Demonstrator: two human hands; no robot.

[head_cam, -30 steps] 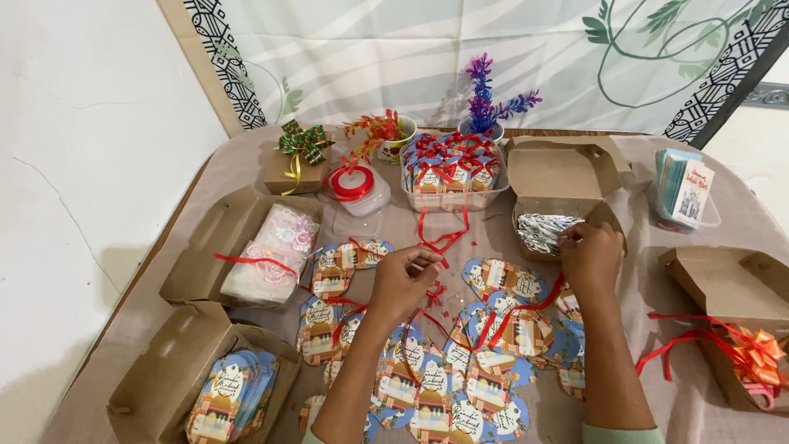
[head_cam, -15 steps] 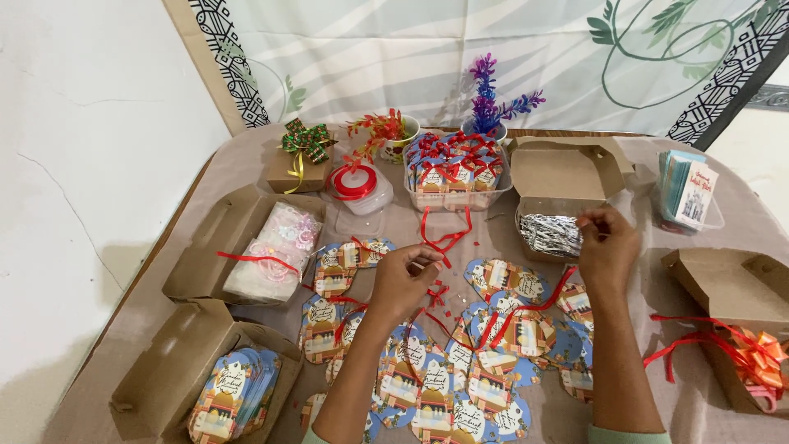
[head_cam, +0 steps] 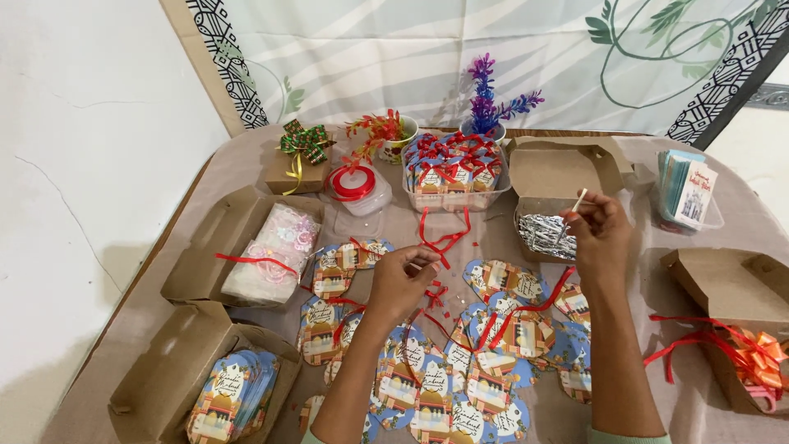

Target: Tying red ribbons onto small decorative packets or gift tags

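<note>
L hand [head_cam: 403, 279] fingers pinched on red ribbon [head_cam: 444, 238] above paper gift tags [head_cam: 460, 370]. R hand [head_cam: 600, 234] fingers clamped on thin stick [head_cam: 578, 201], over cardboard box [head_cam: 559, 177] w/ silver shreds [head_cam: 544, 234].

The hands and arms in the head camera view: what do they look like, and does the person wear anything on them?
Both hands, the left hand and the right hand, are bare: no gloves, and no ring, watch or bracelet shows. The forearms are bare too. At the bottom edge, a pale green sleeve begins on the right arm, and a sliver of the same colour shows at the left arm.
</note>
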